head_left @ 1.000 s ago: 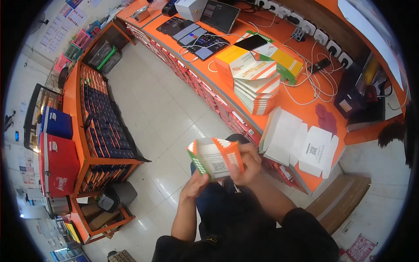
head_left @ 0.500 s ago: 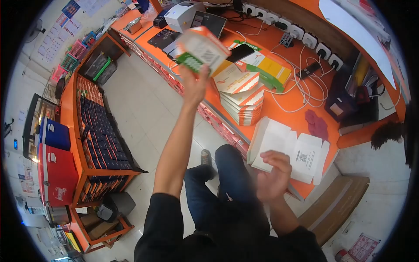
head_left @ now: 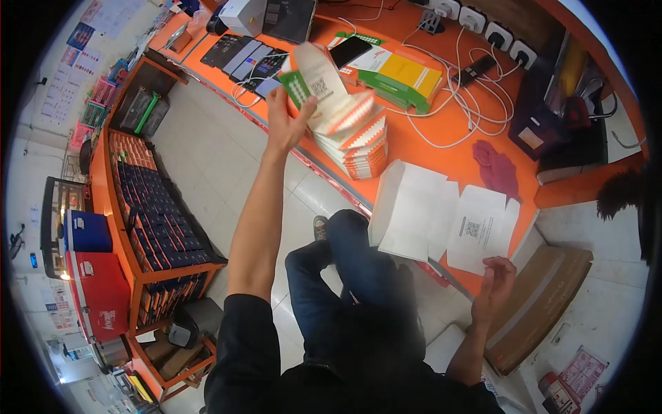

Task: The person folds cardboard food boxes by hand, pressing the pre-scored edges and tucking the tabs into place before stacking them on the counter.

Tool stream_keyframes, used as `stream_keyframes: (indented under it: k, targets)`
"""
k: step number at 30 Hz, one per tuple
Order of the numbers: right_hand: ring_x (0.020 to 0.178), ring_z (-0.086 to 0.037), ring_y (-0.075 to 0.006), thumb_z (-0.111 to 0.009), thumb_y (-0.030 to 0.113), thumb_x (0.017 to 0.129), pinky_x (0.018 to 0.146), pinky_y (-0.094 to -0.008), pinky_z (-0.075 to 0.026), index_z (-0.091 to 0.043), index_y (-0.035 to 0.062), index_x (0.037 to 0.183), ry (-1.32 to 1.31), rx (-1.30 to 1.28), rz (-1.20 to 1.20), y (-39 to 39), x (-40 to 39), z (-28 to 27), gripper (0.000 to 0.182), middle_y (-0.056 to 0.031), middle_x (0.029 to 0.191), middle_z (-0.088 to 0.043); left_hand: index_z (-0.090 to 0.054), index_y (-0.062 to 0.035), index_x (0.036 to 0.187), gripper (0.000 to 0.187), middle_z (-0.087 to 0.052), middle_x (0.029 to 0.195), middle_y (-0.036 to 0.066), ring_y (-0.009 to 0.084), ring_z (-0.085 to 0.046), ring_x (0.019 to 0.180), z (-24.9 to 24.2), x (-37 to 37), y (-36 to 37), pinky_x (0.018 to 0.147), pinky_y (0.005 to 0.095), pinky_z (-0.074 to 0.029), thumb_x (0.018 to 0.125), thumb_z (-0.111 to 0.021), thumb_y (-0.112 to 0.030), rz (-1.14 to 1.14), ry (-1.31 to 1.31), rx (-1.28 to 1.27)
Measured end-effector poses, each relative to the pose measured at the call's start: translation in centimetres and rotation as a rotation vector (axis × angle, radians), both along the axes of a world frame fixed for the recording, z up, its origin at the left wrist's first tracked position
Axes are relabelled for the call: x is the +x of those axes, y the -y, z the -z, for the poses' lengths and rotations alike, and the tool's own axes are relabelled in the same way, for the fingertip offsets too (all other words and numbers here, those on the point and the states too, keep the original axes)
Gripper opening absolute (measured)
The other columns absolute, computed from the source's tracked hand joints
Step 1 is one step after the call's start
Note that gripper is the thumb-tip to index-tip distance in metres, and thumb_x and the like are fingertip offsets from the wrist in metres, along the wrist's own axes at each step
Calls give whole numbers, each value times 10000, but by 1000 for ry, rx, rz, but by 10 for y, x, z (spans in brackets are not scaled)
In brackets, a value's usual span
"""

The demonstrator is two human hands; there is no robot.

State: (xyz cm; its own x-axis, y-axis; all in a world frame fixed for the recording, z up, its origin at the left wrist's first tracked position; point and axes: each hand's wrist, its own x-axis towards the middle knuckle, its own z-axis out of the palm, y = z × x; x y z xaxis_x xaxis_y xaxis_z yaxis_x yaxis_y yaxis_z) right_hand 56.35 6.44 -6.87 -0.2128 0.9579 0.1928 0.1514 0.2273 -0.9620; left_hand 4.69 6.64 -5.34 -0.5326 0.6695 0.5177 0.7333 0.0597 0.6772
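My left hand [head_left: 288, 123] is closed on the edge of a flat printed carton [head_left: 318, 77], white with a green end and a QR code. This carton meets the upper end of a fanned stack of orange-and-white cartons [head_left: 364, 153] by the desk's front edge. My right hand [head_left: 494, 288] holds nothing, its fingers loosely bent and apart, just off the desk edge. Closest to it lies an unfolded white carton [head_left: 483, 231] with its plain inside and a QR code facing up. Another white carton panel [head_left: 414, 207] adjoins it on the left.
Behind the stack, a black phone [head_left: 349, 51] and green-yellow cartons [head_left: 407, 72] lie on the orange desk [head_left: 441, 159]. White cables [head_left: 476, 124], a pink cloth [head_left: 495, 169] and a dark holder [head_left: 534, 131] are farther right. A long brown box [head_left: 541, 310] rests below the right end.
My left hand has brought the raised carton down against the stack. My right hand has moved right, away from the white cartons. The camera view has shifted a little.
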Motion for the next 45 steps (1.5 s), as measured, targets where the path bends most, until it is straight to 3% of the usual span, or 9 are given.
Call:
stream_keyframes:
  k: [6,9,14,16,22,29,34,36,45]
  targets:
    - [1011,-555,-223,-594,158,937,905,-338,-429,-541,6,1108,113,-103,-53,-7,1,1,234,-122,1080,-559,-548,-44,1266,561,-465,1283,230,357,-434,1226,10,21,2,1051,469,-377,821,-749,-320,94,457,63]
    - [1011,-566,-265,-628,167,907,895,-357,-435,-572,18,1073,296,-18,-133,-10,-4,-7,231,-135,1091,-564,-685,-46,1127,435,-484,1371,243,402,-390,1309,-4,17,10,1100,514,-311,814,-739,-344,-5,-556,-220]
    - [1035,-561,-301,-662,178,878,859,-376,-446,-578,32,1113,403,254,9,-12,15,-16,290,-140,1136,-560,-699,-66,1124,347,-545,1340,253,456,-344,1363,-13,33,3,1130,501,-275,891,-659,-320,288,-293,-587]
    - [1080,-545,-291,-684,204,876,849,-392,-454,-565,50,1166,519,263,331,-14,26,-16,350,-134,1182,-542,-693,-93,1155,319,-460,1437,248,451,-291,1415,-11,25,4,1138,541,-251,918,-634,-299,273,-791,-480]
    - [1116,-530,-277,-682,226,896,890,-406,-454,-510,57,1325,587,77,157,-17,38,-8,492,-140,1220,-523,-300,-262,1532,847,-202,1614,113,279,-151,1506,-51,79,3,1133,666,-183,789,-621,-15,285,-907,-656]
    - [1067,-564,-303,-681,182,893,921,-407,-456,-499,6,1352,497,78,157,-14,31,1,524,-169,1158,-548,-23,-283,1571,1241,-121,1644,30,168,-126,1513,-43,113,8,1170,645,-35,610,-762,-17,305,-838,-1073]
    - [1062,-590,-276,-683,136,891,929,-389,-463,-492,-14,1350,465,181,171,-12,33,3,519,-175,1152,-586,-88,-260,1578,1227,-97,1649,44,206,-77,1522,-43,90,13,1182,601,-63,601,-773,23,416,-629,-818]
    - [1119,-584,-251,-700,140,886,961,-371,-462,-460,-35,1361,138,9,134,-16,32,18,561,-180,1237,-578,-237,-279,1551,1168,-124,1639,80,294,-88,1516,-39,76,18,1186,574,-152,570,-776,53,410,-500,-520]
    - [1238,-519,-248,-702,174,895,1055,-366,-401,-414,-41,1398,-35,-132,35,-19,25,8,618,-178,1332,-532,-426,-299,1440,972,-204,1603,137,366,-191,1477,-48,58,30,1187,488,-269,612,-726,112,273,-430,-649]
